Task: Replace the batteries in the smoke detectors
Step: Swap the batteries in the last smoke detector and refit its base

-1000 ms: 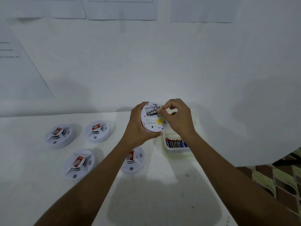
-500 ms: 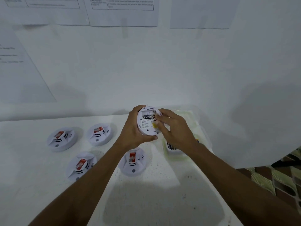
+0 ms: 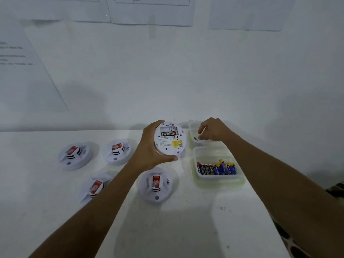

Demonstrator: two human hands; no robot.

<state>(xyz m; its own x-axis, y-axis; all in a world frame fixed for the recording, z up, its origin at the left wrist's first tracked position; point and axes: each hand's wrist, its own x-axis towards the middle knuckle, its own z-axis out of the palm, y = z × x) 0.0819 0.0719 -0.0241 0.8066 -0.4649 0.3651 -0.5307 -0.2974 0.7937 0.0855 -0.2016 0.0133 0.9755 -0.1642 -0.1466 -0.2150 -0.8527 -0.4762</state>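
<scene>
Four detectors (image 3: pixel 75 155) left of tubs (image 3: pixel 217 180), table-edge (image 3: pixel 260 211) right.

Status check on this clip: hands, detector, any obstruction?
Left hand grips detector, one battery seated. Right hand over far tray. No obstruction.

Your near table (image 3: pixel 195 229) between the forearms is bare, so a hand can pass there freely. On the left, four smoke detectors (image 3: pixel 75 155) crowd the surface with narrow gaps between them. On the right, the battery tray (image 3: pixel 217 180) and the far container (image 3: pixel 193 127) stand close together near the table's right edge. The wall (image 3: pixel 167 81) closes off the far side.
</scene>
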